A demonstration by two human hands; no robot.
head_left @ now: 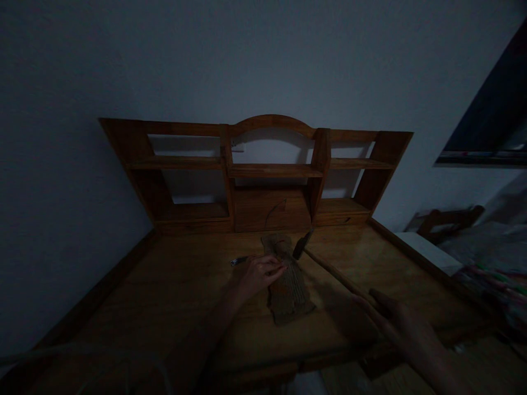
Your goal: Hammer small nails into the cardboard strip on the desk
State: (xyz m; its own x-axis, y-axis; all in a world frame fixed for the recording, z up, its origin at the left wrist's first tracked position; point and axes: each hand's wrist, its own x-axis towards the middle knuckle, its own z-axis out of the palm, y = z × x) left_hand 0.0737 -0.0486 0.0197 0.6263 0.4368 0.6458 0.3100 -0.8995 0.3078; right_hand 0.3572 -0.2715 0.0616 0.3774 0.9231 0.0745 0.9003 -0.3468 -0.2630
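In the dim head view, my right hand grips the lower handle of a hammer. Its dark head hangs by the right edge of a worn piece of corrugated cardboard on the desk. My left hand rests over the cardboard's left side, thumb and fingers pinched together. Whatever may be between those fingertips is too small and dark to make out. Just left of that hand lies a small dark tool with a shiny metal end, its kind unclear.
A wooden desk carries a shelf hutch along its back, against the wall. A thin curved wire stands before the middle panel. Beyond the right edge are a white surface, a wooden chair back and plastic-wrapped items.
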